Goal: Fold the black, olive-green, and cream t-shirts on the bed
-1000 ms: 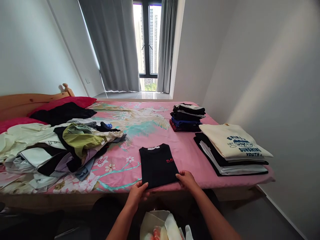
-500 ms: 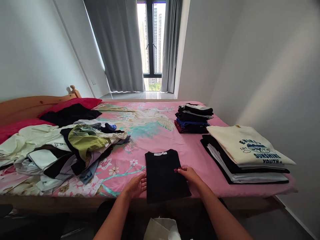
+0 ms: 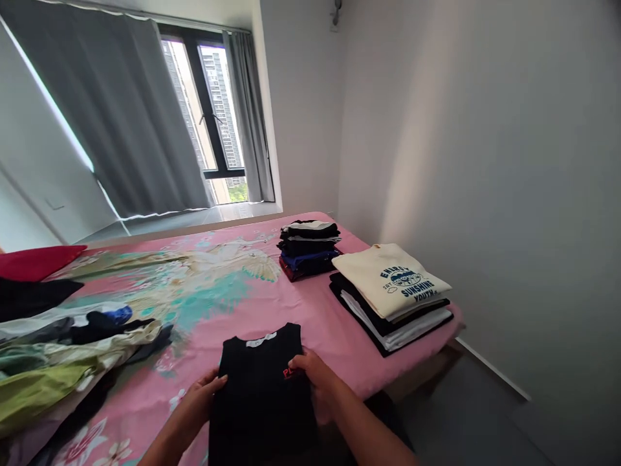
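Note:
A folded black T-shirt (image 3: pixel 259 401) with small red lettering on its chest and a pale neck label is between my hands, its collar away from me. My left hand (image 3: pixel 201 395) grips its left edge, thumb on top. On the right edge, beside the lettering, my right hand (image 3: pixel 310 370) pinches the cloth with the thumb over it and the fingers underneath. To the right lies a stack of folded shirts (image 3: pixel 391 278), topped by a cream one with dark blue print. A smaller pile of folded dark clothes (image 3: pixel 310 249) sits farther back.
Loose, crumpled clothes (image 3: pixel 63 369) cover the left part of the bed. The pink flowered bedsheet (image 3: pixel 204 291) lies beneath everything, with a red pillow (image 3: pixel 41 262) at far left. A wall (image 3: pixel 485 162) stands right of the bed; grey curtains (image 3: pixel 107 110) flank the window.
My view has swung to the right. My left hand, open beside the shirt before, now has its thumb over the shirt's edge. The shirt appears lifted toward me.

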`<action>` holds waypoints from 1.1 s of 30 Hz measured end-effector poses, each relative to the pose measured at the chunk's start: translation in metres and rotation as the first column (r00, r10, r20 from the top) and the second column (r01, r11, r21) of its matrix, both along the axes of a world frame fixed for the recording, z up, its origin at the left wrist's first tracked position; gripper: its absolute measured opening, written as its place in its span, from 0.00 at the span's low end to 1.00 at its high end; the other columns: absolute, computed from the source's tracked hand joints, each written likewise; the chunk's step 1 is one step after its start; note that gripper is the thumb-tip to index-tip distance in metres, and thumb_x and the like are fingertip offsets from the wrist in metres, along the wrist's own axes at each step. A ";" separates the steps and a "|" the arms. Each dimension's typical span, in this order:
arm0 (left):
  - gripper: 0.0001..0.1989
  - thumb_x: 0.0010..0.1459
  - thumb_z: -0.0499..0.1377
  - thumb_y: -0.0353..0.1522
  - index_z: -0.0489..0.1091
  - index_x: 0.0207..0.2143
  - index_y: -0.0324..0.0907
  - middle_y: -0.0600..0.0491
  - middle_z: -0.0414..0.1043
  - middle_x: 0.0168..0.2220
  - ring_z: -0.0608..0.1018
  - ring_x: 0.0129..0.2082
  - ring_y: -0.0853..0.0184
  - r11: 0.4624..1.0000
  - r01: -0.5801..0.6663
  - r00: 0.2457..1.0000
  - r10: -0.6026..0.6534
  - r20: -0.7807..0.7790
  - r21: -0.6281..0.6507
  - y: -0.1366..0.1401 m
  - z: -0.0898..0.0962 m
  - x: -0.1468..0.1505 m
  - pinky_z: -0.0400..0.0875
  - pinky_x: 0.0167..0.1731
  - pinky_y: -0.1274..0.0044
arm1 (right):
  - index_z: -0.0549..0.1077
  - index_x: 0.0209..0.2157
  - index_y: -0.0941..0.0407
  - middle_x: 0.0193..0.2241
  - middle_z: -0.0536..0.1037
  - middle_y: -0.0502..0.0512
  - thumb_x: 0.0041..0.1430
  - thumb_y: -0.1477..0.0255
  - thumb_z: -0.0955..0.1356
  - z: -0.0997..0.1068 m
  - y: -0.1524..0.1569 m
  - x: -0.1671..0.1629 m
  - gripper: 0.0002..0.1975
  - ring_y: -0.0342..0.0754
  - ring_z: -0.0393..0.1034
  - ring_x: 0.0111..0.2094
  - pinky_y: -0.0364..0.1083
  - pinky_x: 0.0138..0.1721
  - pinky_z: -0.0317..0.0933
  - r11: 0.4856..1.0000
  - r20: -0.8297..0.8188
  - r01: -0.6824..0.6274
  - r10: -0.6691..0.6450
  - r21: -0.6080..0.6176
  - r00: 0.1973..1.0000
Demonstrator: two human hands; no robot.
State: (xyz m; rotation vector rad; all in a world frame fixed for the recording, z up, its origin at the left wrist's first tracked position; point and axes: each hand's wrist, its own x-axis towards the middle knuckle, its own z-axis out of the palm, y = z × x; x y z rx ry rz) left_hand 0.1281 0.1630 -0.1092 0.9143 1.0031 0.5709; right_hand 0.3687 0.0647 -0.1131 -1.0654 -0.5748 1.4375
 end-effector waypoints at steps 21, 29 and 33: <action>0.22 0.42 0.66 0.34 0.69 0.42 0.44 0.58 0.73 0.31 0.74 0.23 0.73 0.898 0.060 0.958 -0.174 0.228 0.436 -0.042 0.184 0.361 0.71 0.25 0.79 | 0.71 0.41 0.62 0.25 0.74 0.46 0.45 0.77 0.67 0.203 -0.070 0.373 0.17 0.39 0.68 0.24 0.38 0.28 0.62 0.910 0.437 0.133 -0.312 0.393 0.844; 0.10 0.51 0.60 0.27 0.65 0.38 0.40 0.51 0.73 0.34 0.77 0.27 0.70 0.975 0.190 0.977 -0.199 0.079 0.118 -0.021 0.088 0.430 0.74 0.32 0.74 | 0.73 0.28 0.64 0.22 0.74 0.51 0.47 0.70 0.72 0.125 -0.015 0.444 0.10 0.39 0.67 0.24 0.42 0.34 0.62 0.877 0.788 0.479 -0.307 0.017 0.533; 0.07 0.56 0.58 0.31 0.67 0.37 0.38 0.46 0.73 0.36 0.78 0.30 0.67 0.975 0.222 0.972 -0.223 0.074 0.028 -0.003 0.072 0.435 0.74 0.30 0.75 | 0.74 0.25 0.62 0.21 0.74 0.54 0.51 0.61 0.69 0.088 -0.024 0.455 0.16 0.44 0.68 0.25 0.42 0.32 0.61 0.878 0.818 0.468 -0.196 -0.099 0.540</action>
